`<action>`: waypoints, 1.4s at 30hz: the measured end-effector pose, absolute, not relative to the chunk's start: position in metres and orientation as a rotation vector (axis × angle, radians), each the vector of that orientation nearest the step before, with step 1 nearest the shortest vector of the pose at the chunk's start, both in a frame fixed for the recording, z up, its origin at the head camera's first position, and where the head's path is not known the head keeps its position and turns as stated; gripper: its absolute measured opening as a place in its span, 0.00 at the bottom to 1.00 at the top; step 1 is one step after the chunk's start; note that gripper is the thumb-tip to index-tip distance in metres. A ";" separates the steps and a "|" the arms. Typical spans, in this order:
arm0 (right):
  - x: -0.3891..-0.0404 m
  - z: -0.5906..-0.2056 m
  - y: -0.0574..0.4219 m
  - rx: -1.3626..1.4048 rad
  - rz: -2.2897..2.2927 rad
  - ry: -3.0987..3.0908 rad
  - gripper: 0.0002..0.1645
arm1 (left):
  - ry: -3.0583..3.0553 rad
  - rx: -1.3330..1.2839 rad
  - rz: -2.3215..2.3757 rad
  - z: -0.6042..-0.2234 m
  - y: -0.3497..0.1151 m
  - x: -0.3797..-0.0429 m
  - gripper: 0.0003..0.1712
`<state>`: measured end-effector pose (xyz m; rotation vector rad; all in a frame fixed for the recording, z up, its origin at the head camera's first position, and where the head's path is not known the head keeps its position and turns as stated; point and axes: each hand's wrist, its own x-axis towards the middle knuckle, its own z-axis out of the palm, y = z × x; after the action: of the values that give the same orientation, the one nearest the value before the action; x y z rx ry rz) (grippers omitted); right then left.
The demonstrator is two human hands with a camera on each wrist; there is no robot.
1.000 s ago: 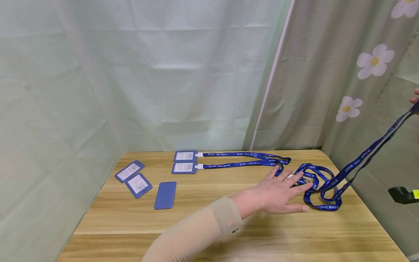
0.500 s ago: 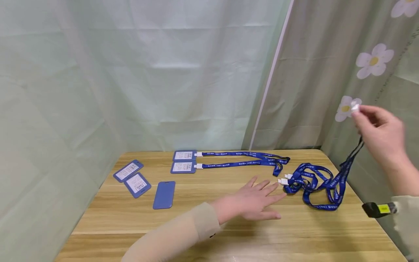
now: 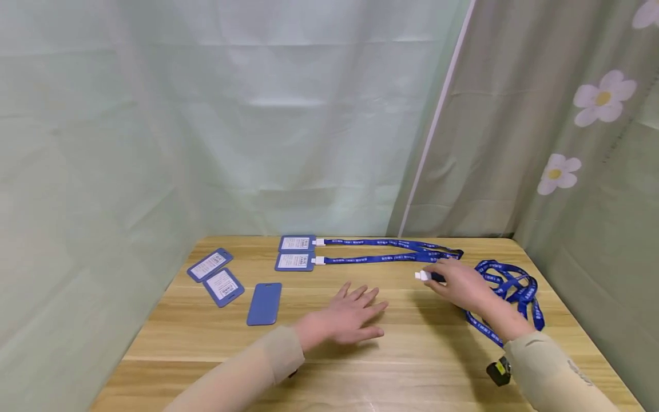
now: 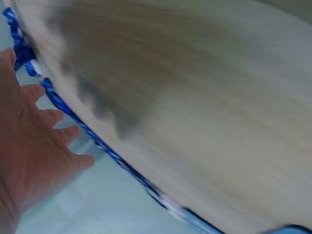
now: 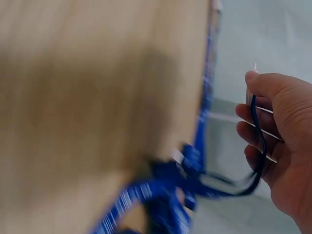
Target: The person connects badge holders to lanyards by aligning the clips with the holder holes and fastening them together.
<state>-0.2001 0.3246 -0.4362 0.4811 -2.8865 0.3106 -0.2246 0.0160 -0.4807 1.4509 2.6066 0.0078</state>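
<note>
My right hand (image 3: 460, 286) pinches the white clip (image 3: 423, 276) of a blue lanyard (image 5: 257, 131) between thumb and fingers, raised above the table. Its strap trails back to a tangle of blue lanyards (image 3: 520, 286) at the right. With fingers spread, my left hand (image 3: 345, 317) hovers over the middle of the table and holds nothing. Left of it lies a plain blue badge holder (image 3: 264, 304), face down or without a visible card. Two badge holders with white cards, one upper (image 3: 210, 265) and one lower (image 3: 223, 287), lie farther left without straps.
Along the back edge, two badge holders, one behind (image 3: 297, 243) and one in front (image 3: 294, 261), are joined to blue lanyards (image 3: 370, 259) stretched to the right. Pale curtains (image 3: 309, 114) enclose the wooden table (image 3: 206, 355) at the back and sides.
From the right edge, my right hand has swung left and down, bringing the lanyard's white clip over the table. My left hand has drawn back leftward, away from the lanyard tangle.
</note>
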 end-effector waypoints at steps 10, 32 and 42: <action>-0.220 -0.491 0.290 0.494 0.354 -2.916 0.18 | 2.680 1.341 0.004 -0.499 -0.023 -0.243 0.42; -0.234 -0.508 0.259 0.491 0.412 -2.963 0.24 | 2.705 1.204 0.145 -0.504 -0.063 -0.242 0.41; -0.233 -0.506 0.262 0.475 0.421 -2.995 0.28 | 2.865 1.004 0.109 -0.497 -0.105 -0.235 0.41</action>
<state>-0.2334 0.2623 -0.5064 0.4749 -2.9953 0.4214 -0.2353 -0.1046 -0.4971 1.0039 2.8647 0.1089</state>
